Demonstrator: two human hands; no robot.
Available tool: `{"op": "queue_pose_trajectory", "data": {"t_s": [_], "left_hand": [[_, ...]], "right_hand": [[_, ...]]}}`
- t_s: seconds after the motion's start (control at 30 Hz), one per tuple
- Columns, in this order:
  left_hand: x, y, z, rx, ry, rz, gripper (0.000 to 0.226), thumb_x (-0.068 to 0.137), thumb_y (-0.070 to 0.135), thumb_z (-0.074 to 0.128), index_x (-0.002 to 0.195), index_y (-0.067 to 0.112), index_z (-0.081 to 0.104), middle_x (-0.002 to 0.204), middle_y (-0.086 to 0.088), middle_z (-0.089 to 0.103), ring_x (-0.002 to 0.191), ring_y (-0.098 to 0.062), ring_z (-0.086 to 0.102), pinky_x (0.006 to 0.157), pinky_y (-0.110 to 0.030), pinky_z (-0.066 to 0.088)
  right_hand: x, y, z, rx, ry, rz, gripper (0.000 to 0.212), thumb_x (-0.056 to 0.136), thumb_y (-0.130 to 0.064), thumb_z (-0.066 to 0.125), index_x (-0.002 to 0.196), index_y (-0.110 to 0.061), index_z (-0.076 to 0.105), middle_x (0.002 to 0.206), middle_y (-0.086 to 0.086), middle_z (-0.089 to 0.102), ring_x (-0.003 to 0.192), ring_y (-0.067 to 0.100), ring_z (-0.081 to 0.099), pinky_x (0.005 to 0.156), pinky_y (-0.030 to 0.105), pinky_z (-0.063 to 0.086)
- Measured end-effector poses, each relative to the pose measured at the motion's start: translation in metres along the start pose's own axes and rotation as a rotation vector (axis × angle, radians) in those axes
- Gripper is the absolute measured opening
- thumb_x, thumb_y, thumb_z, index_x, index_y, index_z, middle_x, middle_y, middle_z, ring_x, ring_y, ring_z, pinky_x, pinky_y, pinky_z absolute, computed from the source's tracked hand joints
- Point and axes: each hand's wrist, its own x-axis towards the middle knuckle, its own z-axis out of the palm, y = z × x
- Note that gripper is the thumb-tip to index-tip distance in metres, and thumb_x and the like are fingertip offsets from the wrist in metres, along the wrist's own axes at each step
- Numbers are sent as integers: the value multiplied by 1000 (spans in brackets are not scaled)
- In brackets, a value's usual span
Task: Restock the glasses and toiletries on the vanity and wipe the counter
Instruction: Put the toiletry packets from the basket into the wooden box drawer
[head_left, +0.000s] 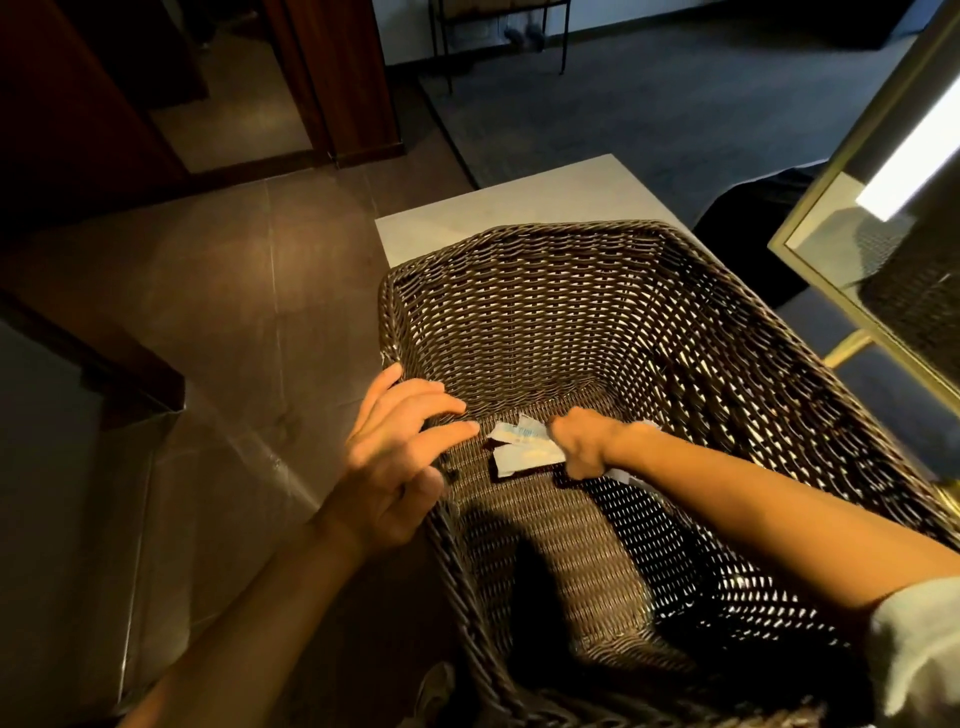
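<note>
A large dark brown wicker basket (545, 291) fills the middle of the head view and rests on a white counter (519, 200). Small white toiletry packets (524, 449) with pale blue print lie at its bottom. My right hand (584, 441) reaches down inside the basket, its fingers closed on these packets. My left hand (400, 457) rests at the basket's left rim, fingers spread and holding nothing, fingertips close to the packets.
Brown floor tiles (234, 312) lie to the left, with dark wooden furniture (78, 119) behind them. A gold-framed mirror (883, 234) with a lit strip stands at the right. Dark carpet (675, 104) and a metal-legged stand lie beyond the counter.
</note>
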Motion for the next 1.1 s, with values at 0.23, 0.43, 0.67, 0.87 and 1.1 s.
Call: {"op": "queue_pose_trajectory", "data": {"t_s": [0.23, 0.43, 0.67, 0.87, 1.1], "left_hand": [[-1, -3, 1, 3, -2, 21, 74, 104, 48, 18, 104, 4, 77, 113, -14, 69, 116, -32, 58, 117, -58, 24], [-2, -5, -1, -21, -8, 32, 66, 105, 44, 24, 101, 7, 78, 110, -11, 69, 116, -29, 56, 115, -61, 25], [-2, -4, -9, -23, -76, 22, 66, 104, 51, 22, 98, 13, 76, 110, -6, 66, 117, -19, 50, 118, -56, 20], [-1, -4, -16, 7, -179, 3, 48, 100, 44, 31, 104, 19, 72, 113, 1, 61, 122, -12, 44, 122, -50, 11], [-18, 42, -34, 41, -291, -125, 46, 100, 44, 28, 117, 27, 68, 136, 2, 56, 143, -24, 32, 124, -51, 6]], "right_hand": [[-56, -3, -39, -41, 140, -31, 32, 86, -13, 60, 117, -10, 58, 105, 11, 68, 99, 28, 67, 91, 37, 57], [-137, -20, -50, -64, 387, 49, 44, 91, -27, 61, 132, -16, 51, 107, 6, 71, 100, 25, 67, 94, 40, 55], [-242, -62, -44, -1, 525, 347, 32, 81, -22, 67, 112, -19, 59, 97, 9, 67, 93, 29, 63, 81, 42, 56], [-282, -85, 13, 88, 524, 547, 17, 83, -22, 60, 99, -18, 57, 81, 3, 58, 78, 25, 57, 66, 38, 53], [-282, -102, 46, 230, 923, 668, 26, 79, -19, 64, 101, -15, 51, 97, 10, 67, 92, 35, 64, 72, 43, 53]]}}
